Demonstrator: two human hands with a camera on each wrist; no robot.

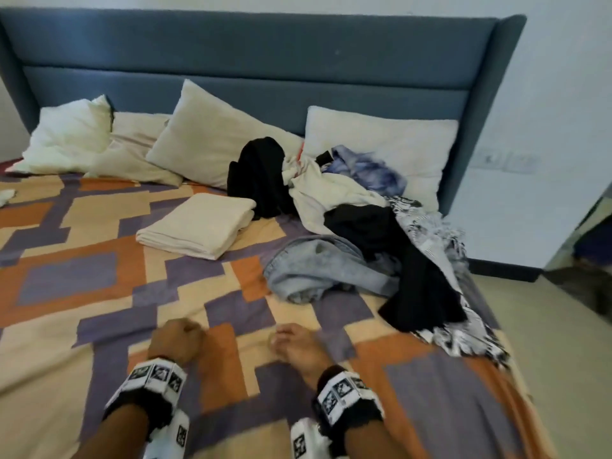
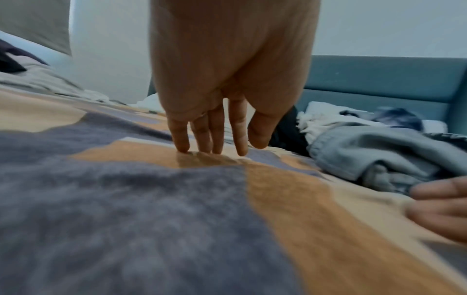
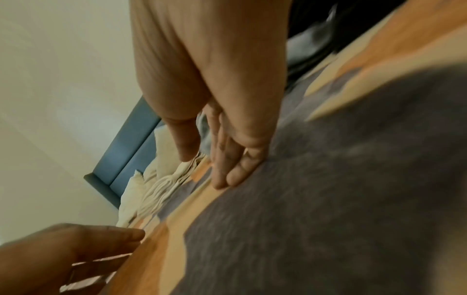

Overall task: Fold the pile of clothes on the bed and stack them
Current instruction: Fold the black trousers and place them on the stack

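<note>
An unfolded pile of clothes [image 1: 364, 220] lies on the right half of the bed. It holds a black garment [image 1: 258, 173], a white one [image 1: 324, 190], a blue tie-dye piece [image 1: 367, 167], light denim jeans [image 1: 318, 270] and a black-and-white patterned cloth [image 1: 440, 246]. One folded cream cloth [image 1: 198, 223] sits alone left of the pile. My left hand [image 1: 183, 331] and right hand [image 1: 291, 339] are low over the patterned sheet [image 1: 82, 286] near its front edge, both empty. In the left wrist view, the left hand [image 2: 217, 139] touches the sheet with straight fingertips. The right hand [image 3: 220, 159] lies flat on it.
Several pale pillows [image 1: 205, 137] lean on the blue headboard [image 1: 265, 54] behind the pile. The bed's right edge drops to a beige floor [image 1: 546, 342]. Bare sheet stretches between my hands and the jeans [image 2: 366, 151].
</note>
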